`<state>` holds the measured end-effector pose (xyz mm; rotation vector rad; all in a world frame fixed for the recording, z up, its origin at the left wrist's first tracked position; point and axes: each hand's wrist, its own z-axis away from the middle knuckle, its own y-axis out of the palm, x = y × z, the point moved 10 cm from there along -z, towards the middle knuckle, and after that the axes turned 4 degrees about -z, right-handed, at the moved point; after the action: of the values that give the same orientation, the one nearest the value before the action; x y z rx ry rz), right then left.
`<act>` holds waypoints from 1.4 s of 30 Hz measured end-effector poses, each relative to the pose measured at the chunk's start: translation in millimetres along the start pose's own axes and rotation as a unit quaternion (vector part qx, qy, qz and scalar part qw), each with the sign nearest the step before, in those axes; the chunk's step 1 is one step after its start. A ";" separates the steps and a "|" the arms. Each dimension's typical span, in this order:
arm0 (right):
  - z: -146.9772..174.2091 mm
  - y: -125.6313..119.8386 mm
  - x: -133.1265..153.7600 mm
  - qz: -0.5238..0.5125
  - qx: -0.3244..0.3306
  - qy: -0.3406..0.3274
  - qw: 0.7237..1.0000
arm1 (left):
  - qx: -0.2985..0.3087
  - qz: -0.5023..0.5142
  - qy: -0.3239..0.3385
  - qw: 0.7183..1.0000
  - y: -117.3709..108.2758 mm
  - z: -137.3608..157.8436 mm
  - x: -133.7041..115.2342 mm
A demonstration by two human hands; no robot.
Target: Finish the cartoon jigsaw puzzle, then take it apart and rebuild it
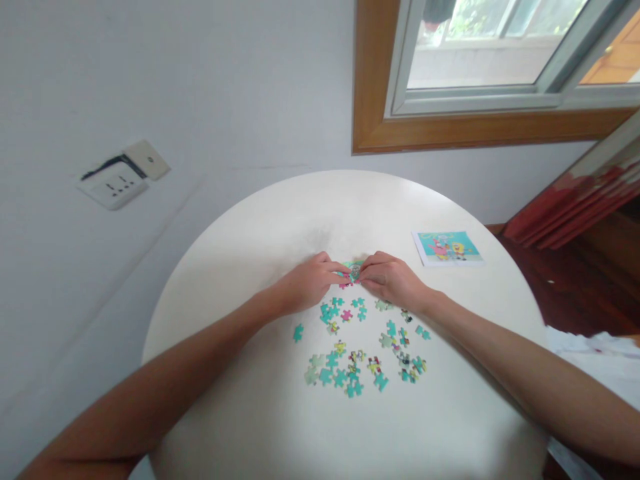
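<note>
My left hand [315, 283] and my right hand [393, 277] meet from both sides over a small joined patch of jigsaw puzzle [355, 271], coloured green, pink and grey. The left fingers are drawn together on its left part, and the right thumb and fingers pinch at its right edge. Fingers cover much of the patch, so the exact piece under each hand is hidden. Close below lie a loose pink jigsaw piece [347, 315] and several teal pieces [327, 312]. Further toward me is a scattered group of teal, yellow and pale green pieces [340, 377].
All this lies on a round white table [240, 267]. A picture card [449, 249] with two cartoon figures rests at the right. One teal piece [298, 333] sits apart at the left, and more pieces [404, 359] lie near my right forearm. A wall with a socket [114, 185] stands behind.
</note>
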<state>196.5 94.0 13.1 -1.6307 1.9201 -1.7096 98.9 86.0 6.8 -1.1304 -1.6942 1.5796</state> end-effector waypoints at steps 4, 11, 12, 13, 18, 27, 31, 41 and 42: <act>0.0 3.3 -0.4 -0.001 -0.002 -0.002 1.000 | 0.003 -0.003 -0.002 1.000 -0.2 -0.2 -0.7; 0.0 3.5 3.3 0.016 0.009 -0.010 1.000 | 0.006 -0.004 -0.003 1.000 -1.1 -0.7 -1.4; -0.1 3.6 3.8 0.017 0.011 -0.011 1.000 | 0.008 -0.005 -0.003 1.000 -0.6 -0.6 -1.3; -0.2 3.7 4.2 0.018 0.012 -0.012 1.000 | 0.010 -0.006 -0.002 1.000 -0.3 -0.5 -1.4; -0.8 0.8 4.3 0.019 0.006 -0.010 1.000 | 0.014 -0.003 -0.007 1.000 -1.2 -0.6 -2.0; 3.4 -1.7 8.3 -0.043 0.045 -0.015 0.998 | 0.018 0.005 -0.011 1.000 -0.7 -0.3 -1.1; 3.6 6.7 8.6 -0.044 0.056 -0.014 0.997 | 0.020 0.006 -0.004 1.000 -1.4 -0.4 -2.2; 3.8 5.7 3.9 -0.029 0.058 0.001 0.998 | 0.018 0.002 -0.005 1.000 -1.3 0.1 -2.5; 3.8 5.8 4.2 -0.030 0.058 0.001 0.998 | 0.019 0.003 -0.005 1.000 -1.5 0.1 -2.6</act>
<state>193.7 87.3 9.6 -1.6624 1.7522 -1.8081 99.8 83.8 8.6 -1.1106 -1.6630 1.6169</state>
